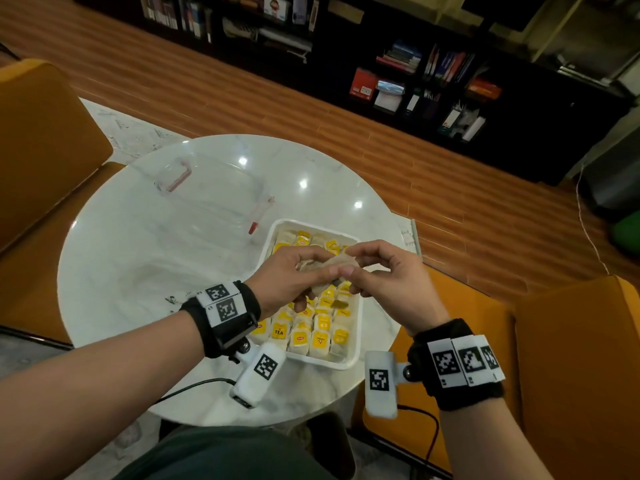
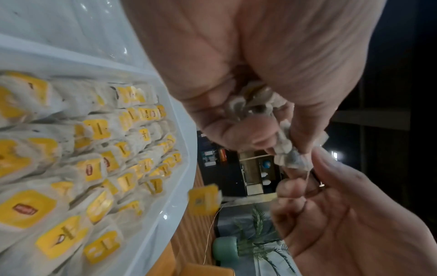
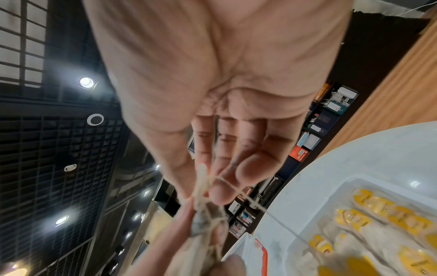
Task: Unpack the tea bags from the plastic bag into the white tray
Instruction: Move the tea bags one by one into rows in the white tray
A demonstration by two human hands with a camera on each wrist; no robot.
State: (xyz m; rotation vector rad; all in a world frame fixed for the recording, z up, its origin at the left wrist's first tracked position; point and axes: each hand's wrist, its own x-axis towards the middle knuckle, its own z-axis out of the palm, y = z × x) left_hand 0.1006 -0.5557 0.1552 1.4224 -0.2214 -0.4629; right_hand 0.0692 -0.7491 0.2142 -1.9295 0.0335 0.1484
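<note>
Nearest the person, above the near half of the white tray (image 1: 349, 362), both hands meet over one tea bag (image 1: 329, 266). The left hand (image 1: 287, 275) has its fingers curled round the crumpled paper pouch, and the right hand (image 1: 381, 271) pinches the pouch's upper corner between thumb and forefinger, with the thin string (image 3: 232, 188) running across its fingers. The yellow tag (image 2: 205, 199) dangles free on that string, just above the tray's rim.

The tea bag looks very light and soft; it crushes easily and its paper would probably tear if pulled hard. The string can snag on fingers, so the pouch body seems the better place to hold, with the tag allowed to drop in last.

Beneath the hands, the tray is nearly full of tea bags (image 1: 304, 336) standing in tight rows, yellow tags up. Any gap left is hidden by the hands.

Beyond the tray, towards the far-left of the table (image 1: 145, 244), lies the clear plastic bag (image 1: 214, 192) with its red zip edge, flat and seemingly empty.
</note>
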